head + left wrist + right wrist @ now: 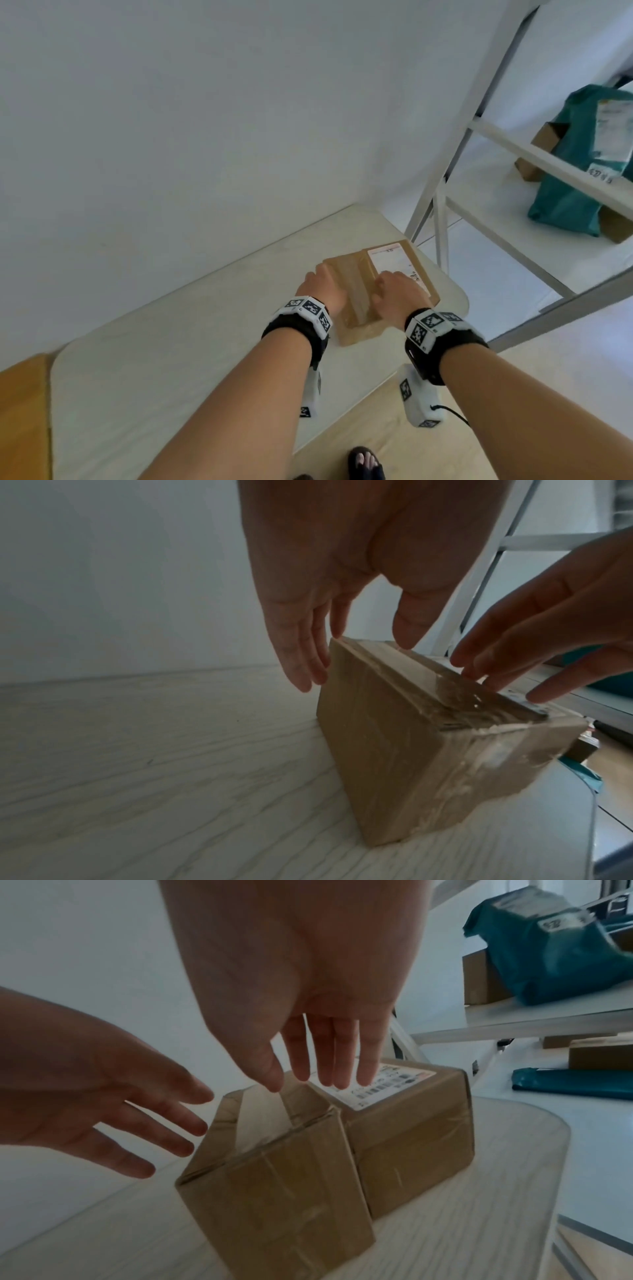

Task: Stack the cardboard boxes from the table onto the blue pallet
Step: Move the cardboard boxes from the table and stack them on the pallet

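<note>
Two brown cardboard boxes stand side by side near the right corner of the pale table [171, 359]. The left box [354, 291] [394, 750] [274, 1191] is wrapped in clear tape. The right box [400, 255] [411, 1150] carries a white label. My left hand [322, 287] [342, 631] is at the taped box's left side, fingers straight; whether they touch it is unclear. My right hand [397, 294] [308, 1074] spreads over the tops of both boxes, fingertips at or just above them. Neither hand grips anything. No blue pallet is in view.
A white metal rack [442, 192] stands right of the table, holding teal mailer bags [575, 164] and more cardboard boxes. A white wall runs behind the table. The boxes sit close to the table's rounded right edge. A tan wooden surface [24, 411] lies at the lower left.
</note>
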